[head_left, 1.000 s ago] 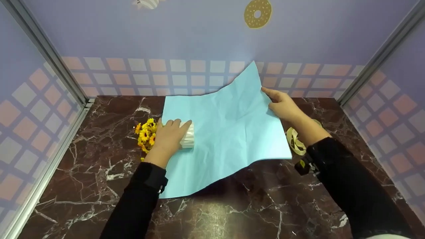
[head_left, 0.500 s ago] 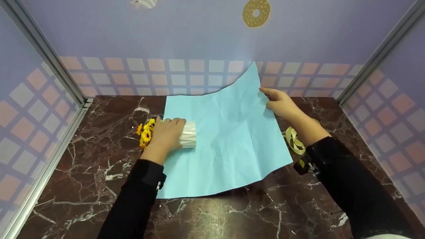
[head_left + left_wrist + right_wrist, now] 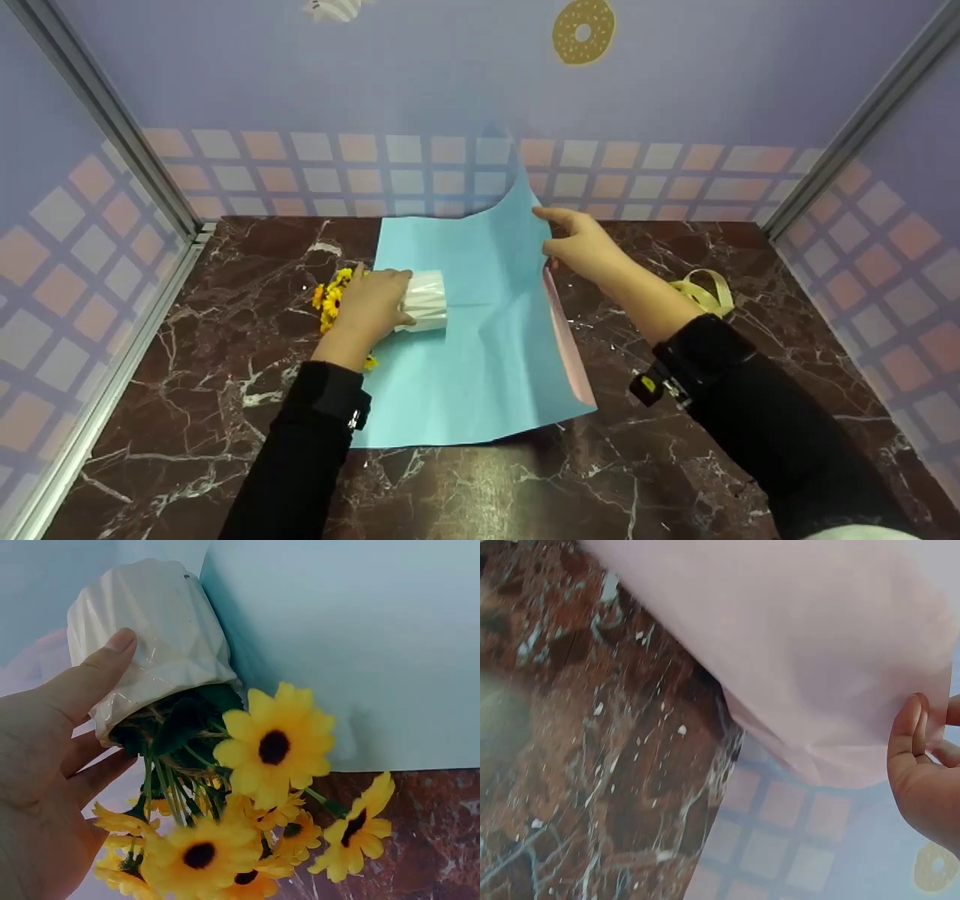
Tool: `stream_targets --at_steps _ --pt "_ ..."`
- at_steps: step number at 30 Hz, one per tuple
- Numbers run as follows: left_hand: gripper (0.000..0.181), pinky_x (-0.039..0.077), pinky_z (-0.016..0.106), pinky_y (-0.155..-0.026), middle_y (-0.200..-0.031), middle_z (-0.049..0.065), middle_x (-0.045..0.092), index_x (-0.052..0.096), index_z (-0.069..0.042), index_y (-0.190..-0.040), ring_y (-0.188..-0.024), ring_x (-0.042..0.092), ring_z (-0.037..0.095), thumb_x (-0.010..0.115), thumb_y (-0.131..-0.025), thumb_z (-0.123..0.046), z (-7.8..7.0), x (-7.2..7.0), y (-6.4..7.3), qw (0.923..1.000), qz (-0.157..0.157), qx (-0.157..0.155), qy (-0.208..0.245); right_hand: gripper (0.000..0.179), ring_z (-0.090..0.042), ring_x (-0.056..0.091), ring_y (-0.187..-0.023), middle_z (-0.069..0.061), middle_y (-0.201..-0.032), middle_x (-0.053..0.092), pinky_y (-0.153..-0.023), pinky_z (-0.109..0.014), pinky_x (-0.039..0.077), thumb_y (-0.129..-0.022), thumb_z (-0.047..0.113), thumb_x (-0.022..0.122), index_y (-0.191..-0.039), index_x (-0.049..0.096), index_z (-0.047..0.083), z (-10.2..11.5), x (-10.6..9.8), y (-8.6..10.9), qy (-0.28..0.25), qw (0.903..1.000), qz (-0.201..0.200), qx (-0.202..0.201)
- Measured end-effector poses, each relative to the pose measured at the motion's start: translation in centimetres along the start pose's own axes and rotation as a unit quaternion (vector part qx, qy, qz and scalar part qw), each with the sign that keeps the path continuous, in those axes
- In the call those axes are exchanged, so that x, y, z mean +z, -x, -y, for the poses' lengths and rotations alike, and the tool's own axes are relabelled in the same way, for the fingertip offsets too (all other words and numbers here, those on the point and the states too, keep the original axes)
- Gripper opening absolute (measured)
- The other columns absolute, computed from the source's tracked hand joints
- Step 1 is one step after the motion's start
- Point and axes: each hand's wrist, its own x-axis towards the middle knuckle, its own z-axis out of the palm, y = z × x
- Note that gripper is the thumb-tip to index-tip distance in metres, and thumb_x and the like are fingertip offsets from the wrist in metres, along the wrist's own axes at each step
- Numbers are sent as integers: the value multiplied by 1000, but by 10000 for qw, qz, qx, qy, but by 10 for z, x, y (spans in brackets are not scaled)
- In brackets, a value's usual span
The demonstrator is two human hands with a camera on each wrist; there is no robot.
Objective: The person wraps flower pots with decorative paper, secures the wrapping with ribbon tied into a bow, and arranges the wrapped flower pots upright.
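Observation:
A white ribbed flower pot (image 3: 425, 301) lies on its side on a sheet of wrapping paper (image 3: 480, 375), blue on its upper face. My left hand (image 3: 367, 307) grips the pot near its rim, thumb on one side and fingers beneath, as the left wrist view shows. Yellow artificial sunflowers (image 3: 274, 746) with dark centres spill out of the pot (image 3: 150, 630) to the left, past the paper's edge. With thumb and fingers, my right hand (image 3: 585, 244) pinches the paper's right edge and holds it raised. The paper's pink underside (image 3: 795, 645) faces the right wrist camera.
A loop of pale yellow ribbon (image 3: 709, 292) lies on the dark marble table (image 3: 637, 465), partly behind my right forearm. A patterned wall (image 3: 450, 82) stands right behind the paper, and side panels close off left and right.
My right hand has moved left, bringing the paper's right edge up and inward, so a strip of pink underside now shows. The left hand and the pot have barely moved.

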Motion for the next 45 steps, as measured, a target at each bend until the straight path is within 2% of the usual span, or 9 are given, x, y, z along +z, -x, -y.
stream_targets --at_steps 9,17,25,29,33,35,37,41,45 --pt "74 18 60 -113 -133 21 57 49 4 -138 -123 51 37 82 -79 -27 1 0 0 9998 -39 115 155 67 -17 62 -69 -17 -132 51 -68 -30 55 -86 -1 55 -150 38 10 16 25 -4 -319 9985 255 -357" --pt "77 16 59 -113 -141 19 50 45 3 -141 -128 47 37 82 -79 -22 1 1 1 9991 -40 70 424 67 -19 61 -68 -12 -87 52 -67 -30 56 -86 -4 54 -150 36 6 27 44 -9 -303 9976 391 -479" --pt "78 15 57 -114 -143 20 47 46 2 -141 -131 44 37 82 -79 -28 -3 -1 2 9991 -195 206 307 67 -19 59 -63 -11 -79 54 -64 -31 56 -86 -4 55 -150 36 7 26 49 -8 -180 9974 454 -526" --pt "64 20 52 -115 -141 18 50 49 0 -140 -132 43 36 70 -90 -34 -16 -2 4 9923 -1033 619 296 65 -19 60 -63 -11 -83 51 -63 -30 56 -86 -4 52 -149 38 7 22 43 -8 -247 9984 233 -443" --pt "39 45 46 -100 -120 19 65 60 0 -130 -113 60 35 61 -97 -21 -45 5 4 9548 -2708 1075 591 60 -19 60 -62 -9 -81 46 -61 -28 54 -89 -3 49 -148 41 6 18 39 -9 -355 9988 -101 -322" --pt "30 52 42 -91 -113 19 67 63 1 -125 -104 65 34 58 -98 -12 -63 9 5 9437 -3049 1068 709 59 -19 59 -61 -8 -76 43 -60 -28 53 -89 -4 47 -146 43 7 16 37 -10 -417 9984 -293 -264" --pt "29 54 39 -87 -113 18 68 63 2 -125 -101 66 32 56 -97 -5 -82 13 5 9524 -2813 901 751 58 -18 56 -57 -8 -75 41 -59 -28 52 -88 -5 44 -145 45 7 14 34 -11 -530 9972 -494 -184" --pt "40 48 37 -97 -131 18 58 50 4 -138 -116 59 31 48 -98 5 -112 26 5 9887 -1179 535 751 59 -13 46 -51 -11 -99 56 -53 -25 46 -86 -7 40 -142 49 8 10 27 -12 -952 9915 -884 26" --pt "51 29 35 -113 -153 20 31 23 6 -150 -138 35 30 39 -101 3 -128 40 2 9939 514 420 881 58 -12 40 -49 -14 -114 58 -46 -23 35 -87 -7 38 -140 53 10 9 22 -11 -1138 9868 -1134 209"
